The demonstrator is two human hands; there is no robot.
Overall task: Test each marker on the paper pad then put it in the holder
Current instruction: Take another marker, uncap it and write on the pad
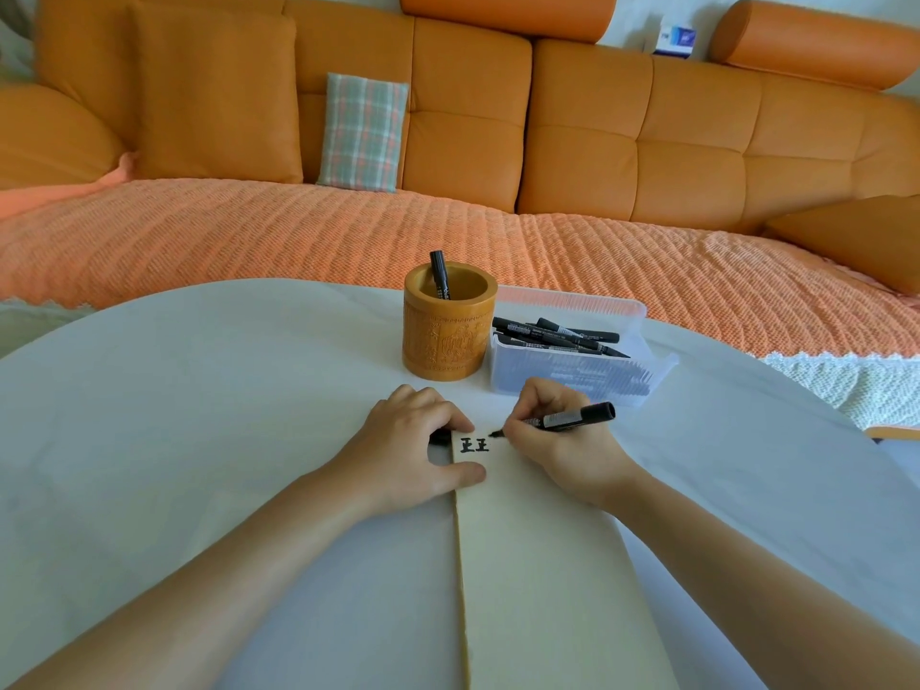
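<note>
Head: holder [448, 343] contains one marker [439, 272]; clear bin [540, 378] contains several markers [557, 335].

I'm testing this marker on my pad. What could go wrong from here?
The tip of the marker is at the top edge of the paper pad, so a stroke might slip onto the table. The thumb of the left hand rests right beside the ink marks and could smear them. The holder stands just past the pad; a reach might knock it.

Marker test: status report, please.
Right hand grips marker, tip at paper pad. Left hand steadies pad, holds black cap. One marker in holder. Path clear.
</note>
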